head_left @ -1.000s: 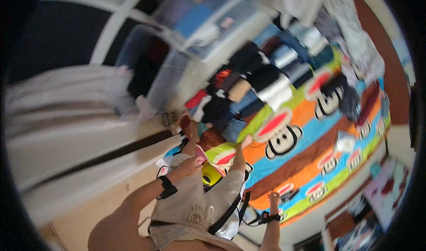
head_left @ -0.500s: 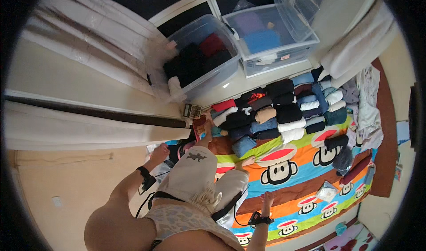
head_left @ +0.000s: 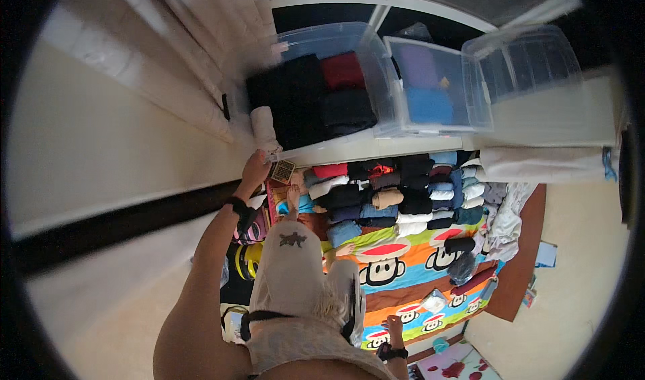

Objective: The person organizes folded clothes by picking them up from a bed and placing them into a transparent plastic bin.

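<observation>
My left arm reaches up to a clear plastic box (head_left: 356, 44) of dark and red folded clothes. My left hand (head_left: 255, 170) is at its near left corner, just below a white rolled cloth (head_left: 263, 126); its fingertips are blurred, and whether they grip the box I cannot tell. My right hand (head_left: 395, 326) hovers over the bed's edge with fingers loosely apart, holding nothing. Rows of rolled clothes (head_left: 386, 198) lie on the monkey-print bedspread (head_left: 376, 296) ahead of my knees. A calculator (head_left: 283, 172) sits right beside my left hand.
A second clear box (head_left: 443, 77) with blue and purple clothes stands to the right, its clear lid (head_left: 531, 64) beside it. Curtains (head_left: 195, 44) hang at the left. Black, pink and yellow items (head_left: 250, 259) lie left of my leg. A small clear packet (head_left: 435, 302) rests on the bedspread.
My left hand has moved up from beside my knee to the corner of the clear box. The view has turned, bringing the boxes nearer. My right hand still holds nothing.
</observation>
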Demonstrator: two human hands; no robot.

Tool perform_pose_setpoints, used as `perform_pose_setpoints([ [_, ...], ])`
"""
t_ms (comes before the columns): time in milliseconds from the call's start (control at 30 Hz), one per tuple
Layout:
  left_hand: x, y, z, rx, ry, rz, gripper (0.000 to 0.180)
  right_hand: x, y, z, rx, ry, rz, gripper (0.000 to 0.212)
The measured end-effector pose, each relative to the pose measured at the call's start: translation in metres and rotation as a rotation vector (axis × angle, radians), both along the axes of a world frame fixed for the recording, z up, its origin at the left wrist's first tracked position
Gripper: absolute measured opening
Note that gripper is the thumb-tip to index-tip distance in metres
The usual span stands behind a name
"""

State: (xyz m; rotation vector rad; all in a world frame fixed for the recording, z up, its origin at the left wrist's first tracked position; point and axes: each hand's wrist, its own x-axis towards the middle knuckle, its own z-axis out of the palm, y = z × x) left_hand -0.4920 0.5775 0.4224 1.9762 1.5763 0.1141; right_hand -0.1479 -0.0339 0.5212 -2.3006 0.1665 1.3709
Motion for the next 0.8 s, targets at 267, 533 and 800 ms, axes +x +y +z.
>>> perform_pose_setpoints([
  [267, -0.018, 0.104, -0.215, -0.058, 0.218, 0.26, 0.058, 0.003, 0.054, 0.04, 0.176, 0.026, -0.113, 0.025],
  [533, -0.004, 0.112, -0.289, 0.266, 0.362, 0.426, 0.05, -0.031, 0.086, 0.067, -0.179, -0.002, -0.138, 0.028],
  [800, 0.005, 0.131, -0.247, -0.18, 0.155, 0.707, 0.086, -0.073, 0.155, 0.07, -0.194, 0.042, -0.133, 0.03],
])
